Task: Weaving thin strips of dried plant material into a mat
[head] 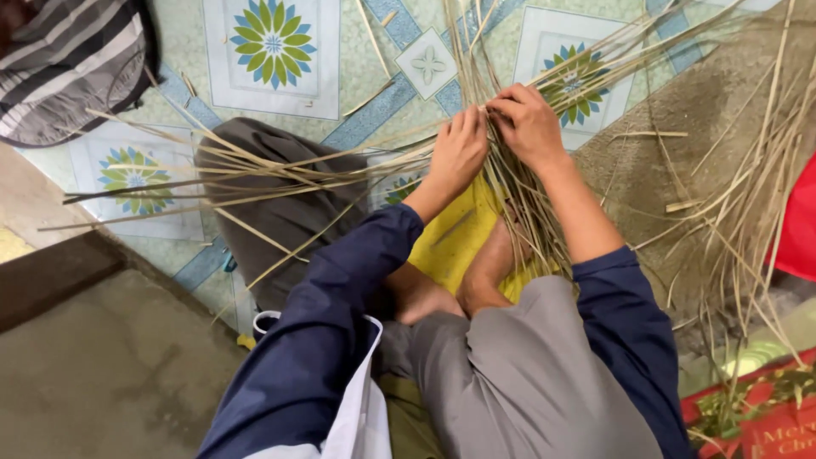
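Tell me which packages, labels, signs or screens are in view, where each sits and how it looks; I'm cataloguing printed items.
Printed red sheet or package: bottom right corner, on the floor under loose strips; flat, red, with a green leafy pattern and pale lettering.
No screens or signs show.
Nearer the middle, the left hand and right hand grip pale bamboo strips, which bear no label.

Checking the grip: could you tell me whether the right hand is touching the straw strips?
Touching: the head view shows the right hand closed on the straw strips.
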